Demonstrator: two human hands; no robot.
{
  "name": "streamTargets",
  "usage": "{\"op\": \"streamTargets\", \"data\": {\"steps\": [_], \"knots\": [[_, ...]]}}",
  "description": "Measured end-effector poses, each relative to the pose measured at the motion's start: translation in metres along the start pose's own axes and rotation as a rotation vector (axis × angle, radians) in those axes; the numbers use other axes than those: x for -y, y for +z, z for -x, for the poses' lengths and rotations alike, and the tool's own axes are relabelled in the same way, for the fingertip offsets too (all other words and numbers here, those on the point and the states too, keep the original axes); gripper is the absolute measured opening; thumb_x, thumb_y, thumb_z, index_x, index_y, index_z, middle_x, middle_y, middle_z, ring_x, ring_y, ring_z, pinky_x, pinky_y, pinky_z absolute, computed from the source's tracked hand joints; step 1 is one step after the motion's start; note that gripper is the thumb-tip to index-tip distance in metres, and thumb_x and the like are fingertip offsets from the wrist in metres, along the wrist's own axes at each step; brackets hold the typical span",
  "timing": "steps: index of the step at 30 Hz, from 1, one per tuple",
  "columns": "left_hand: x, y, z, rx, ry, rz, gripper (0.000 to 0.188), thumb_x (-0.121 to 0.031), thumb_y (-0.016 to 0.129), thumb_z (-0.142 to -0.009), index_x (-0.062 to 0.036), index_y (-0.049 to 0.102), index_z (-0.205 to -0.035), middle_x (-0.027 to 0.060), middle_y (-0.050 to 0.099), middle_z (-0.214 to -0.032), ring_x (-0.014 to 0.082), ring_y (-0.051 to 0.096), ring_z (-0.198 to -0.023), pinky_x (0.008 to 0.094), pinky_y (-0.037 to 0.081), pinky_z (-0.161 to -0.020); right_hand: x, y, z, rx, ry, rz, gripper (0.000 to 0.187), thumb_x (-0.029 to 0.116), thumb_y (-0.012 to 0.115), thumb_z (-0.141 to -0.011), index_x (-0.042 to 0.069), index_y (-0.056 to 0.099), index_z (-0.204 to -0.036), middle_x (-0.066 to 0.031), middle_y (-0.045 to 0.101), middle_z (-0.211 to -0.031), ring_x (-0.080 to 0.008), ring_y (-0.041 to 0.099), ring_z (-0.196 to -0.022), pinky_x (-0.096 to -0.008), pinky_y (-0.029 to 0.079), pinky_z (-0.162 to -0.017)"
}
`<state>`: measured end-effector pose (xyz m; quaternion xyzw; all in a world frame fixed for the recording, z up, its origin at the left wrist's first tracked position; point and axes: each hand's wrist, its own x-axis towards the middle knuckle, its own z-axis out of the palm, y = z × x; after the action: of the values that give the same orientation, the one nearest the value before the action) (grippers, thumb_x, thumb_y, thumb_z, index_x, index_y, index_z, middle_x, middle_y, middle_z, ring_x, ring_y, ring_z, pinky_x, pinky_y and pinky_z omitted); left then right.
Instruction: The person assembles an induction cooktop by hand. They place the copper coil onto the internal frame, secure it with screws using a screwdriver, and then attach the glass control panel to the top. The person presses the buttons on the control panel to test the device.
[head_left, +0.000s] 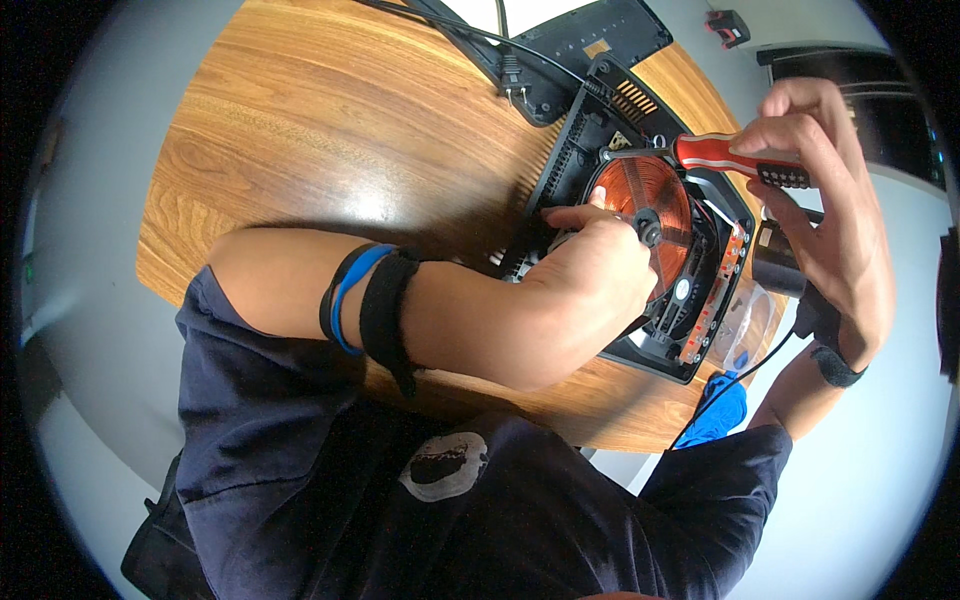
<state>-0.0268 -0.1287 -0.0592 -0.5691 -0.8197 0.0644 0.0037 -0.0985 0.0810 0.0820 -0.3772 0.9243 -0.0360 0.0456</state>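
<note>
An opened induction cooker lies on the table, its black housing holding a round copper coil with a dark hub at the middle. My right hand grips the red handle of a screwdriver. Its shaft reaches left across the coil's upper edge, and the tip meets a mount at the rim. Over the lower left of the coil is my left hand, fingers curled in and closed. What they hold, if anything, is hidden under the hand. An orange-brown circuit strip runs along the housing's right side.
Behind the cooker lies a black panel, with a power cord plug beside it. A dark cylindrical object stands close to my right hand. Near the table's right edge are a clear plastic bag and a blue cloth.
</note>
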Motion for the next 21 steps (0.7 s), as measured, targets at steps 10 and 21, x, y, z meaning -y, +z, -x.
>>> {"op": "streamTargets", "data": {"steps": [10,21], "knots": [[0.001,0.002,-0.002,0.002,0.023,0.007,0.02,-0.016,0.077,-0.095,-0.0029,0.089,-0.103,0.0119,0.084,-0.094,0.0282,0.08,-0.082,0.0458,0.065,-0.071,0.019,0.009,-0.005,-0.009,0.305,0.147,0.052,0.024,0.092,-0.094,0.006,0.07,-0.137,-0.0129,0.066,-0.144,-0.0311,0.074,-0.12,-0.0408,0.065,-0.091],[0.001,-0.014,-0.006,0.201,0.006,0.082,0.034,-0.022,0.084,-0.098,-0.0045,0.086,-0.128,0.0122,0.087,-0.117,0.0316,0.083,-0.107,0.0573,0.071,-0.085,0.012,-0.003,-0.003,0.008,0.228,0.067,0.048,0.016,0.088,-0.098,0.006,0.068,-0.14,-0.013,0.077,-0.132,-0.029,0.079,-0.114,-0.0424,0.066,-0.086]]}}
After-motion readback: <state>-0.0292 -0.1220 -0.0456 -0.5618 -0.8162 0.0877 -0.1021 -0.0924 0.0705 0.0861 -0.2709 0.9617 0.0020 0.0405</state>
